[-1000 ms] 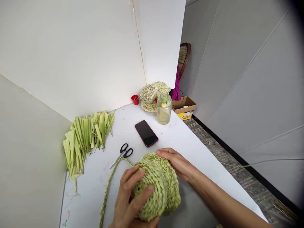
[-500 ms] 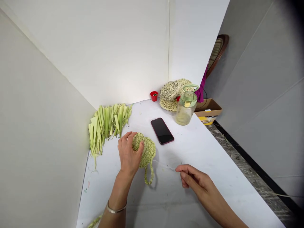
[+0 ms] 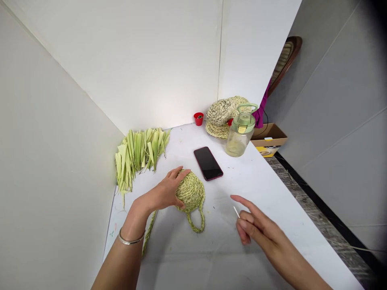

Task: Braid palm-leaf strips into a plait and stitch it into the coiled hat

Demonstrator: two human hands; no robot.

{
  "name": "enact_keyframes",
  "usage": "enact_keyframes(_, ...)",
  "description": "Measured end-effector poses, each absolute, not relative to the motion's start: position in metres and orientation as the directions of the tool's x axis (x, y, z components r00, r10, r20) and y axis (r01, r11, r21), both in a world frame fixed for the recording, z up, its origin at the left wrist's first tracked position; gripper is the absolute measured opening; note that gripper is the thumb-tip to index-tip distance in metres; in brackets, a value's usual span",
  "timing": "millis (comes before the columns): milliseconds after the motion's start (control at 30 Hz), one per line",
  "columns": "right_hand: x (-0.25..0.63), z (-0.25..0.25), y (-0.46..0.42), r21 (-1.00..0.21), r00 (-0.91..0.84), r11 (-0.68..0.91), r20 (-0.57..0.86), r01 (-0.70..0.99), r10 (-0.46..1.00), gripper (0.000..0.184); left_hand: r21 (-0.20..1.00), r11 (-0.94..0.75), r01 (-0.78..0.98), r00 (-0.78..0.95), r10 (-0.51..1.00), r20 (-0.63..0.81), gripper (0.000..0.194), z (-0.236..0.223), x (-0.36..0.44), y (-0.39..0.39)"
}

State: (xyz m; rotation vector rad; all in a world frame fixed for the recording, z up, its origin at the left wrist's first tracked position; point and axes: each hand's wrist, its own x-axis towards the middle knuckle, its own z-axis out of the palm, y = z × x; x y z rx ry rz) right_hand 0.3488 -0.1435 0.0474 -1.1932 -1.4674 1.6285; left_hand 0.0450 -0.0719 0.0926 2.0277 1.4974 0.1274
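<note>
A round coil of braided pale-green husk sits near the middle of the table, domed side up. My left hand grips its left edge, with the fingers over the top and the thumb at the near side. From the coil's near side a loose braid end loops onto the table. Another length of braid shows beside my left forearm. My right hand is off to the right, pinching a thin, short white needle between thumb and fingers, index finger extended. Any thread on it is too fine to make out.
Husk strips lie at the back left. A black phone lies beyond the coil. Behind stand a red cup, a larger woven husk piece and a green-lidded bottle. A cardboard box is past the table edge.
My left hand has turned the coil, so its rounded face now shows, and moved it slightly right. My right index finger has straightened. The thread seen between coil and hand is no longer visible.
</note>
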Motion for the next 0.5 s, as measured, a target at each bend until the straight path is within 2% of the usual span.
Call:
enact_keyframes(133, 0.378, 0.061, -0.141, -0.973, -0.381, -0.224, -0.231, 0.064, 0.895, 0.030, 0.562, -0.157, 0.812, 0.348, 0.903, -0.250, 0.097, 0.108, 0.048, -0.075)
enact_keyframes(267, 0.401, 0.062, -0.145, -0.934, -0.403, -0.337, -0.265, -0.120, 0.876, 0.033, 0.728, 0.022, 0.685, 0.384, 0.839, -0.386, 0.085, 0.126, 0.040, -0.078)
enact_keyframes(333, 0.403, 0.061, -0.147, -0.902, -0.366, -0.384, -0.296, -0.198, 0.882, 0.033, 0.788, 0.149, 0.597, 0.342, 0.842, -0.418, 0.066, 0.117, 0.039, -0.077)
enact_keyframes(400, 0.403, 0.061, -0.148, -0.885, -0.320, -0.404, -0.323, -0.232, 0.891, 0.032, 0.802, 0.195, 0.565, 0.276, 0.871, -0.406, 0.049, 0.095, 0.044, -0.077)
enact_keyframes(500, 0.407, 0.058, -0.152, -0.885, -0.295, -0.395, -0.320, -0.245, 0.900, 0.037, 0.819, 0.194, 0.540, 0.181, 0.924, -0.338, 0.049, 0.057, 0.056, -0.076)
